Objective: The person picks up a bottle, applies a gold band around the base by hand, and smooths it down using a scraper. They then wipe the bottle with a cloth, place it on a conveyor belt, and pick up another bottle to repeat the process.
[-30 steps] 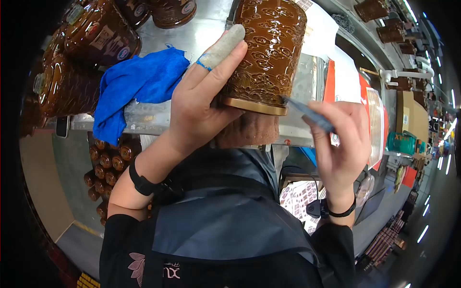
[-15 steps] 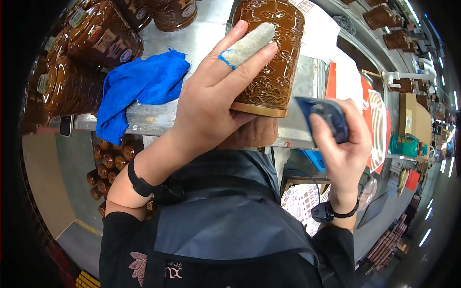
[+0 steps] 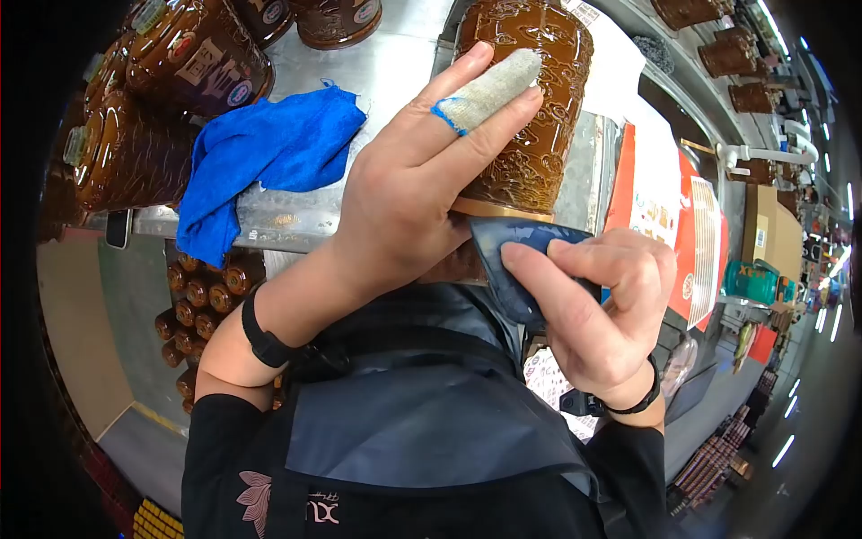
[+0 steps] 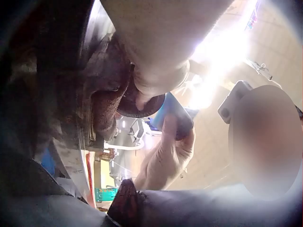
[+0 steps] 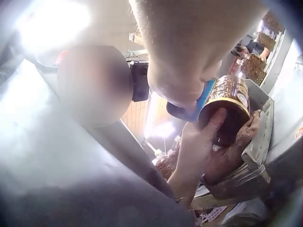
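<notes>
A glossy brown embossed jar (image 3: 561,117) lies on its side with its gold-rimmed base toward the person. My left hand (image 3: 409,180) grips it, fingers spread over the side; one finger wears a grey cloth cover (image 3: 494,90) with a blue edge. In the right wrist view, the left thumb (image 5: 218,118) presses on the dark base. My right hand (image 3: 615,305) pinches a flat dark-blue scraper (image 3: 512,274) between thumb and fingers. Its upper edge overlaps the jar's gold rim (image 3: 503,210) in the head view. Under the base shows a brown cloth pad (image 5: 229,163).
A blue cloth (image 3: 269,153) is crumpled at the metal table's (image 3: 314,225) front edge. Several labelled brown jars (image 3: 202,63) stand at the left. Red and white printed sheets (image 3: 651,180) lie at the right, near a white pipe (image 3: 763,157). More brown jars (image 3: 202,296) sit below the table.
The scraper swung right, away from the jar's lower side, turned its flat face up, then came back left to the base rim. The left fingers shifted across the jar, which moved slightly right.
</notes>
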Available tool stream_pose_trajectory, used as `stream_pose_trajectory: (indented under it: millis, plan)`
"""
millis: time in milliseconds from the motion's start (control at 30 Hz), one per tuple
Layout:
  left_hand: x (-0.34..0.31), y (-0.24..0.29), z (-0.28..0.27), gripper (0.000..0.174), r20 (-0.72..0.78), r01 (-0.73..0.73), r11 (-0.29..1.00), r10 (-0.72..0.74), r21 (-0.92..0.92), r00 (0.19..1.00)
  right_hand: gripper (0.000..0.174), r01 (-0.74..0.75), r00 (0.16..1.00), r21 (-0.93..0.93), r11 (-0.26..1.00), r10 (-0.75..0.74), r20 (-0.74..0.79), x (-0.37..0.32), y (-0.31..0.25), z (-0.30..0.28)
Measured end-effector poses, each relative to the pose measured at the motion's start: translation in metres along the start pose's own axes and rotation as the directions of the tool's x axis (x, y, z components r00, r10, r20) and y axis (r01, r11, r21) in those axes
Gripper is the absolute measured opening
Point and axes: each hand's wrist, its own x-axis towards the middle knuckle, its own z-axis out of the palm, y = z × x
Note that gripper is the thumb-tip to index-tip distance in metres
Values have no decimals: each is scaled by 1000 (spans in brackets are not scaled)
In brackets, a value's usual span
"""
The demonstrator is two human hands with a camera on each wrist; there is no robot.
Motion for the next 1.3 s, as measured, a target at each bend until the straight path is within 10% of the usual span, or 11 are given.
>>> stream_pose_trajectory:
  millis: [933,1000,1100,1300]
  plan:
    - [-6,2,4,62,-58,-7,993,14,122,998,52,5,1000,-15,1000,-5,-2,4,-5,2]
    - [-11,2,8,75,32,259,953,-257,-157,966,50,-32,999,-26,999,32,-5,5,-3,2]
    - [-11,9,-2,80,134,321,946,-314,-41,940,50,-40,999,-39,998,40,3,6,-5,1]
    - [-4,5,0,74,-3,33,994,-33,108,999,50,-63,997,-28,998,64,36,7,4,1]
